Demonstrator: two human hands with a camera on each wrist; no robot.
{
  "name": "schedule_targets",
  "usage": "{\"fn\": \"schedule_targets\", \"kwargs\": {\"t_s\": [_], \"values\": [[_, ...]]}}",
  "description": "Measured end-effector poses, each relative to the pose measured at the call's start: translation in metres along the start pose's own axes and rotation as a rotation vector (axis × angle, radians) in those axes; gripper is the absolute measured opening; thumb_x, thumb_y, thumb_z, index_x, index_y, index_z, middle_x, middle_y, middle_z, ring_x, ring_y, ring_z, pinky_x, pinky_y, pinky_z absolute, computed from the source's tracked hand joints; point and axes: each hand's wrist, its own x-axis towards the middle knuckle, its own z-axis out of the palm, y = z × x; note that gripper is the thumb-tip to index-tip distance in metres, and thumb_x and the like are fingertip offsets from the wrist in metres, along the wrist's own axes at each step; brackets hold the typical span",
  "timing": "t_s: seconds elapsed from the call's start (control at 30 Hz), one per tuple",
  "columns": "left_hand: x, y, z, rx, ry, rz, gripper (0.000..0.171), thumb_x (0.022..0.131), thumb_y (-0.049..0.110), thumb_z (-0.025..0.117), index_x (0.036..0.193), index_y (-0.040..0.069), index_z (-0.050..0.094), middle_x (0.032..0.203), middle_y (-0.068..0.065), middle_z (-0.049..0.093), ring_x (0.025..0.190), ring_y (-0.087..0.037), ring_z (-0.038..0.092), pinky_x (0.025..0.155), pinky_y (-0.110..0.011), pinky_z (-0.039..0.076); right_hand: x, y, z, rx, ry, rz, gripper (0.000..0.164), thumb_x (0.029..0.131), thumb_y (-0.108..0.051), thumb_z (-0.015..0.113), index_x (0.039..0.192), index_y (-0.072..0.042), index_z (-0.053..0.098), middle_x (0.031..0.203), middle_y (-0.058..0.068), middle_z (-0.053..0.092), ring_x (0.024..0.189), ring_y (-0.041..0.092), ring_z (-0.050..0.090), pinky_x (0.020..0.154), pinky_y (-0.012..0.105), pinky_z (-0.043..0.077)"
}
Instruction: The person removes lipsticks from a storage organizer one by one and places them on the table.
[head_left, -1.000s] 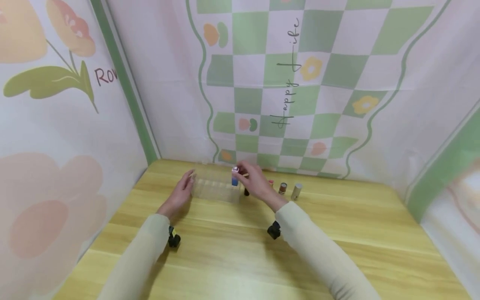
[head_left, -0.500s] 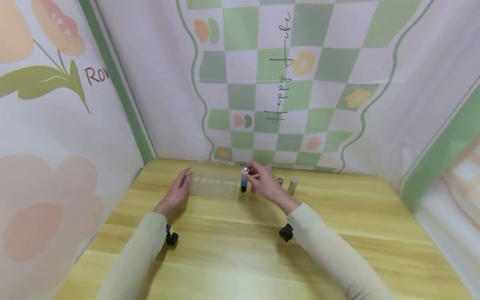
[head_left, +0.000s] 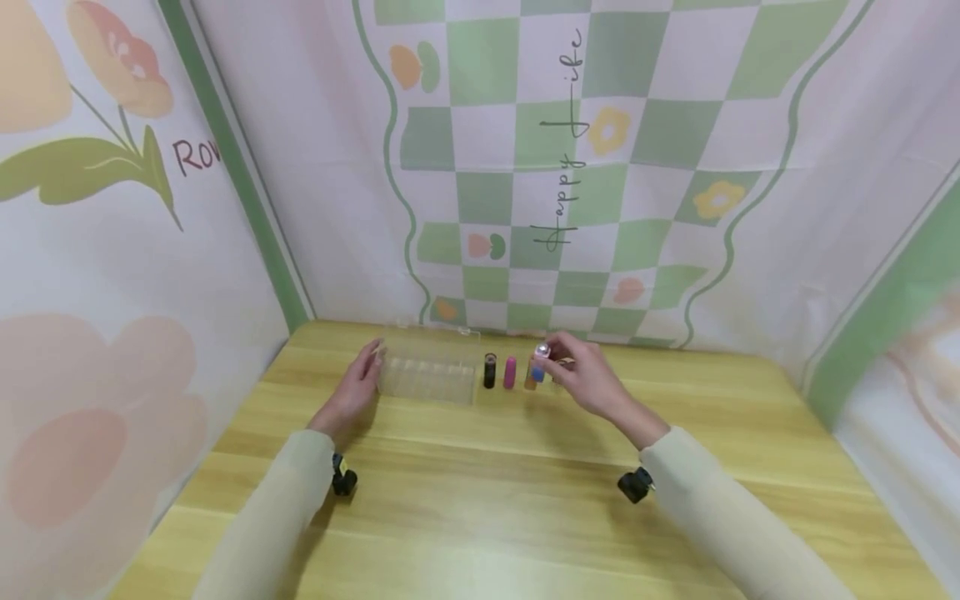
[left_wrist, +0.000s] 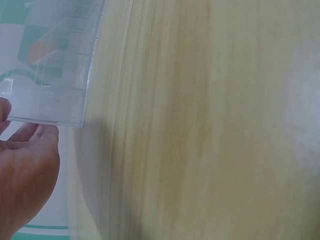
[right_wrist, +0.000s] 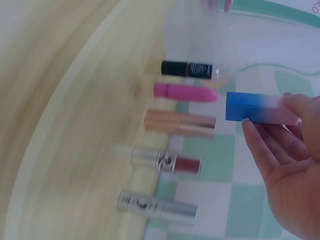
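My right hand (head_left: 588, 379) pinches a square lipstick tube (right_wrist: 255, 108) that fades from blue to pink, holding it above the row of lipsticks. In that row stand a black tube (right_wrist: 187, 69), a bright pink bullet-shaped one (right_wrist: 185, 92), a rose-gold one (right_wrist: 180, 123), a lip gloss with a dark red part (right_wrist: 187, 164) and a silver one (right_wrist: 157, 206). At the left, my left hand (head_left: 356, 387) grips the end of a clear plastic box (head_left: 427, 383). The box has a row of compartments and a raised lid.
The wooden table (head_left: 465, 500) runs up to a curtain (head_left: 495, 200) with green checks right behind the box and lipsticks. Another patterned curtain (head_left: 112, 275) hangs along the left side.
My right hand has carried the blue-pink lipstick from over the box's right end rightward, over the row. The black and pink tubes now show uncovered. My left hand keeps its grip on the box.
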Motion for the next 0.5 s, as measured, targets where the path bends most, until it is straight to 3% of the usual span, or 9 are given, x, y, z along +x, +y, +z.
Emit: {"fn": "schedule_targets", "kwargs": {"t_s": [0.3, 0.5], "values": [[0.000, 0.002, -0.001, -0.012, -0.004, 0.007, 0.054, 0.114, 0.028, 0.028, 0.165, 0.019, 0.013, 0.169, -0.018, 0.019, 0.153, -0.042, 0.020, 0.123, -0.059, 0.024, -0.021, 0.020, -0.025, -0.064, 0.038, 0.059, 0.024, 0.101, -0.022, 0.067, 0.117, -0.004, 0.063, 0.107, 0.010, 0.070, 0.099, 0.026, 0.069, 0.087, 0.036, 0.062], [0.001, 0.000, 0.000, -0.007, -0.007, 0.010, 0.054, 0.114, 0.026, 0.029, 0.165, 0.018, 0.013, 0.168, -0.020, 0.019, 0.153, -0.043, 0.021, 0.122, -0.059, 0.027, -0.035, 0.036, -0.040, -0.113, 0.059, 0.080, 0.027, 0.101, -0.021, 0.067, 0.119, -0.001, 0.062, 0.107, 0.014, 0.070, 0.100, 0.031, 0.070, 0.089, 0.044, 0.062]]}}
